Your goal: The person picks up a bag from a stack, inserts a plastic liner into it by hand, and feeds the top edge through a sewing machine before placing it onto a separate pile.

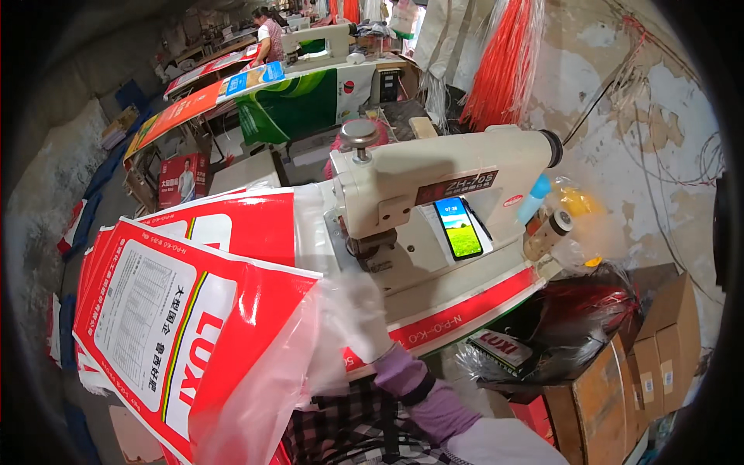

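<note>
A stack of red and white printed sacks (256, 302) with a clear plastic liner (260, 403) spreads to the left of a cream industrial sewing machine (449, 174). My right hand (360, 314), in a pale glove and purple sleeve, is at the right edge of the top sack, just below the needle area (372, 248). Motion smears its fingers, so whether they grip the sack or the liner cannot be told. My left hand does not show; the sack and liner may cover it.
A lit phone (459, 226) and a pen (478, 221) lie on the machine bed. Behind it stand a jar (549, 232) and a blue bottle (533, 200). Cardboard boxes (666, 349) are at the lower right, red strands (500, 70) hang above, and another person (270, 39) is far back.
</note>
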Motion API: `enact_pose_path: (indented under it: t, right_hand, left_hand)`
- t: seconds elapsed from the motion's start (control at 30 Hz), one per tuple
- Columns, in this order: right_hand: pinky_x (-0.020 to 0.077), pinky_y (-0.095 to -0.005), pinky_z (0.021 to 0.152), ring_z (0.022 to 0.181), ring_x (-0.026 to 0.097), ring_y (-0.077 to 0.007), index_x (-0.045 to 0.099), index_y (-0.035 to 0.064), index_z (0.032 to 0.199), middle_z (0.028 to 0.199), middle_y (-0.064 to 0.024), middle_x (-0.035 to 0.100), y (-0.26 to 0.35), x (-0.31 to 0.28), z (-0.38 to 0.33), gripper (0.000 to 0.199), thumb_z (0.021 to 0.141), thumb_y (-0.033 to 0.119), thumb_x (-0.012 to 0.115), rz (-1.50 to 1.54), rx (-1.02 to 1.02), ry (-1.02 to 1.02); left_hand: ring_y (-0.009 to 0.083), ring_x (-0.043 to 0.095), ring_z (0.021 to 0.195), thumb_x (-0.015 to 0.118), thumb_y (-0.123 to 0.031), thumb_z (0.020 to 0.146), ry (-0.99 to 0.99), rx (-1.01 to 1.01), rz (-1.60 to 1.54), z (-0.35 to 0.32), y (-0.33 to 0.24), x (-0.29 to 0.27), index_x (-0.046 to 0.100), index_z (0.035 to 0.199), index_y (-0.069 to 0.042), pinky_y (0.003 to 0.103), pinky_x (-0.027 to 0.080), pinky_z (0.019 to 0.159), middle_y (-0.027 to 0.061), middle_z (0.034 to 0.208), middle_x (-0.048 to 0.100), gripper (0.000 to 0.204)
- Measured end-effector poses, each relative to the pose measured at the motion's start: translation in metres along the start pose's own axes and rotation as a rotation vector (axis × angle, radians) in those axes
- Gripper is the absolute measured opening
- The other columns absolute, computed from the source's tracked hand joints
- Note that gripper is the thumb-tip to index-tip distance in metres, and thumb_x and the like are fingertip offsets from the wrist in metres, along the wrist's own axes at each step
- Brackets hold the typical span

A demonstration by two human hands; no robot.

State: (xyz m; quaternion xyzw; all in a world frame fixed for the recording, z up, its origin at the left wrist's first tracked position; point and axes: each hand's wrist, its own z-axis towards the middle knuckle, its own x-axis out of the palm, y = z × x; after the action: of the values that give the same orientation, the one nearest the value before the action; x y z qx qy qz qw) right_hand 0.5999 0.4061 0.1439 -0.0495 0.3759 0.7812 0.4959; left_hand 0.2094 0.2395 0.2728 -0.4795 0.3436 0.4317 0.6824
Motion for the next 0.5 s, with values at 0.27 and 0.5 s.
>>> enact_pose_path:
  t: [0.27, 0.5]
  right_hand:
    - [0.0482, -0.0455, 0.059, 0.064, 0.06, -0.0376, 0.068, 0.0086, 0.074, 0.069, -0.0182, 0.061, -0.026, 0.047, 0.005, 0.015, 0.076, 0.021, 0.06, 0.059, 0.345, 0.292]
    - [0.0461, -0.0405, 0.073, 0.094, 0.06, -0.0261, 0.064, 0.0129, 0.081, 0.096, -0.0069, 0.064, 0.003, 0.027, 0.061, 0.014, 0.072, 0.023, 0.065, -0.039, -0.417, 0.219]
  left_hand:
    - [0.0215, 0.053, 0.048, 0.067, -0.005, 0.078, 0.126, 0.409, 0.311, 0.011, 0.036, -0.014, 0.069, 0.086, -0.013, 0.033, 0.044, 0.046, 0.0041, 0.063, 0.058, 0.012]
    - [0.0254, 0.062, 0.061, 0.07, -0.006, 0.073, 0.289, 0.226, 0.084, -0.042, 0.098, -0.017, 0.069, 0.092, -0.012, 0.037, 0.051, 0.065, 0.007, 0.076, 0.065, 0.02]
